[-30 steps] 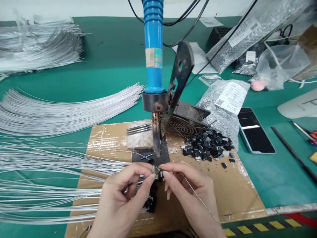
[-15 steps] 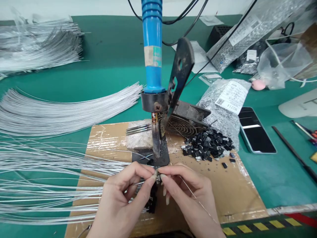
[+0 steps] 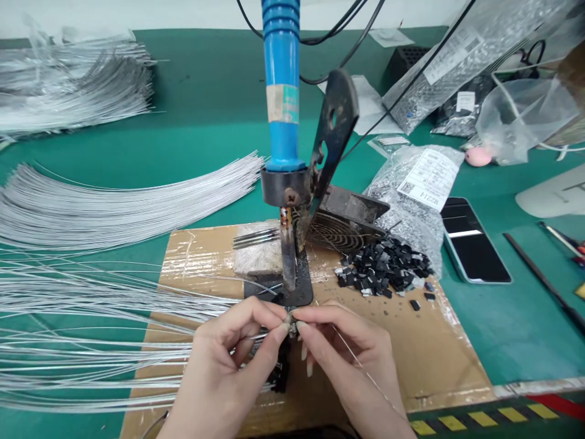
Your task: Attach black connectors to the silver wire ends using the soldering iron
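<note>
My left hand and my right hand meet fingertip to fingertip over a taped cardboard sheet. Both pinch a tiny dark component just below the tip of a blue-handled soldering iron fixed upright in a black metal stand. A thin silver wire trails from my right hand toward me. My left hand also seems to hold wire ends and small black parts underneath.
Fans of silver wires cover the left of the green mat. A pile of small black parts lies right of the stand, beside labelled bags, a phone and a thin black rod.
The pinched component and both fingertips have dropped slightly away from the iron tip. Otherwise the hands hold still.
</note>
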The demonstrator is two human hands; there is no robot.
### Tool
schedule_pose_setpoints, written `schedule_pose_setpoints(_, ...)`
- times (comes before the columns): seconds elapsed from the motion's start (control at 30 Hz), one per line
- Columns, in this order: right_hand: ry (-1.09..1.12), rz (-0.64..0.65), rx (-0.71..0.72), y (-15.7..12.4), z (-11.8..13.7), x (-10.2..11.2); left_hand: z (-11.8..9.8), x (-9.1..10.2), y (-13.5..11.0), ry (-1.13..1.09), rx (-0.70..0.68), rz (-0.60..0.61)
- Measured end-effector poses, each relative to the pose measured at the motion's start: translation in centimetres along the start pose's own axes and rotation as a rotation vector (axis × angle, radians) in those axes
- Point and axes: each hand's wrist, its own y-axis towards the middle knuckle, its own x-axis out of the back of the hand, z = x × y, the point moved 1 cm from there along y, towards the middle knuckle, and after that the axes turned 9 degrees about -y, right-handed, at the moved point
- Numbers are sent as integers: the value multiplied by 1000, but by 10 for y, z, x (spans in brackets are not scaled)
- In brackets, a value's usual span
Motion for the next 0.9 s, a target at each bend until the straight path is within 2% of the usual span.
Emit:
schedule_pose_setpoints(0.17, -125, -18, 77, -2, -1, 3, 3, 0, 1, -4, 31, 37)
schedule_pose_setpoints(0.33, -413, -151, 227, -10, -3, 6, 2, -2, 2, 40, 83, -1)
schedule_pose_setpoints(0.57, -607, -269, 161, -18, 6, -4, 5, 1, 4, 121, 63, -12)
schedule_pose_setpoints(0.63, -631, -271, 176, -17, 7, -2, 4, 2, 5, 147, 41, -50)
schedule_pose_setpoints(0.73, -620, -203, 252, -13, 7, 6, 1, 1, 8, 176, 6, -66)
schedule_pose_setpoints(0.9, -418, -133, 323, -6, 6, 9, -1, -1, 11, 191, 1, -48)
